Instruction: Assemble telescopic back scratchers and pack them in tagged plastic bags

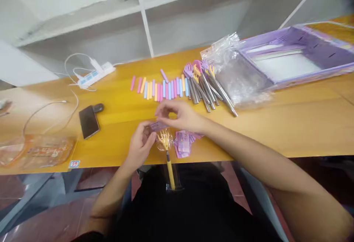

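A yellow claw-headed back scratcher (170,170) lies in a clear plastic sleeve, its head on the table and its handle reaching past the front edge. My left hand (139,144) is closed on the sleeve's upper end, where a purple card (158,125) shows. Just above, my right hand (178,116) has its thumb and fingertips pressed together near the card; what they hold, if anything, is too small to name. A pile of pink and purple printed cards (183,143) sits right of the claw.
Behind the hands are a row of coloured tubes (161,91) and metal-handled scratchers (210,87). Clear bags (240,79) lie beside a purple tray (272,83) at right. At left are a phone (89,122), a power strip (96,75), cables and an orange-printed bag (51,151).
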`<act>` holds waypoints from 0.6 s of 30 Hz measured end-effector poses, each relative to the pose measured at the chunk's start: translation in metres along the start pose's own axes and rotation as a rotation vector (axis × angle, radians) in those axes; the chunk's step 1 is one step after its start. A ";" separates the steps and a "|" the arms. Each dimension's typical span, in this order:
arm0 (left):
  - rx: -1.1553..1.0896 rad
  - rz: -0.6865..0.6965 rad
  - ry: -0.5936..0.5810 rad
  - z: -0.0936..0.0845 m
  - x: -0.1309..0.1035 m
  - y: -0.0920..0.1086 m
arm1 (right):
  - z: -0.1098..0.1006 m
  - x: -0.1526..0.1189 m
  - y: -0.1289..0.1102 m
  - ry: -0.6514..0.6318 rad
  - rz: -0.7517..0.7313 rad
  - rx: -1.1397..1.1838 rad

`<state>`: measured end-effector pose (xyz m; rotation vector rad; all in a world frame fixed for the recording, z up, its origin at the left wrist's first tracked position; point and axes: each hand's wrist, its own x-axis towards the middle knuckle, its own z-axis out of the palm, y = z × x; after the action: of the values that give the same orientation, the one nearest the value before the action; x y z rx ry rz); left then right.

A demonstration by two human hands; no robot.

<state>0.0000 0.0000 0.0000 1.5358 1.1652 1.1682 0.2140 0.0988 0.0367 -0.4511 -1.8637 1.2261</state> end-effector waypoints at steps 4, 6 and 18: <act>0.077 0.004 0.040 -0.001 0.000 0.004 | 0.003 -0.002 -0.001 -0.097 0.011 -0.072; 0.082 0.017 0.058 -0.001 0.001 0.004 | 0.005 -0.002 0.000 -0.136 0.004 -0.096; 0.090 -0.013 0.156 -0.002 -0.004 -0.002 | 0.001 -0.003 -0.005 -0.232 0.142 -0.066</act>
<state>-0.0031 -0.0030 -0.0021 1.5228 1.3453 1.2596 0.2155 0.0939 0.0397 -0.5019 -2.1033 1.3628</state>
